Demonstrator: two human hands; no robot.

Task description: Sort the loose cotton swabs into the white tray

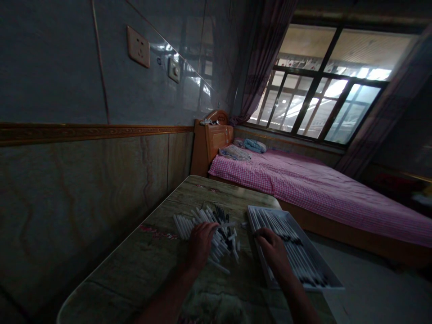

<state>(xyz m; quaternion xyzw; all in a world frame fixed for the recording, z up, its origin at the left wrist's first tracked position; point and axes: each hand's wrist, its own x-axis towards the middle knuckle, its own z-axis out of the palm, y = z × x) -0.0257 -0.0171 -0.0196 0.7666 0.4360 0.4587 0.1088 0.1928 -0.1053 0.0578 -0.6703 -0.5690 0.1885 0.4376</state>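
My left hand [200, 245] is over a loose pile of pen parts, its thumb and fingers closed on a whitish pen barrel [227, 224] that points to the right. The pile has many pale barrels [184, 226] and dark pieces that look like pen caps [221, 215]. At the left edge of a shallow white tray [326, 274], my right hand [272, 249] is closed in a pinch; what its fingertips hold is too small and dark to make out. Inside the tray, white pens with black ends [275, 220] lie side by side in two rows.
The marble-patterned table [135, 265] has rounded corners and stands near a tiled wall [128, 166]. Beyond it is a bed [286, 175] with a pink checked sheet and a wooden headboard [218, 139]. The tray's right side reaches past the table edge.
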